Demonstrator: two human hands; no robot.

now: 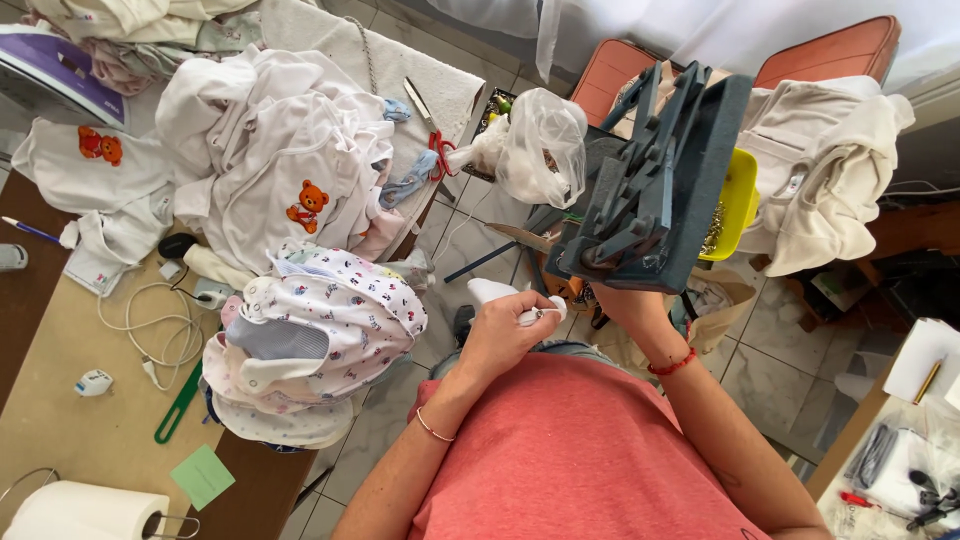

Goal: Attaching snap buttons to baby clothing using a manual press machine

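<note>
Pinching soft white cloth (497,292) in our left hand (503,330), fingers curled tight, we reach under the blocky grey metal press (655,180); right-hand fingers hidden, grip unclear.

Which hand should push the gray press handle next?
Probably the right hand. It already reaches under the gray press, though that hand is mostly hidden. The left hand is busy pinching a small white cloth piece just beside the machine.
</note>
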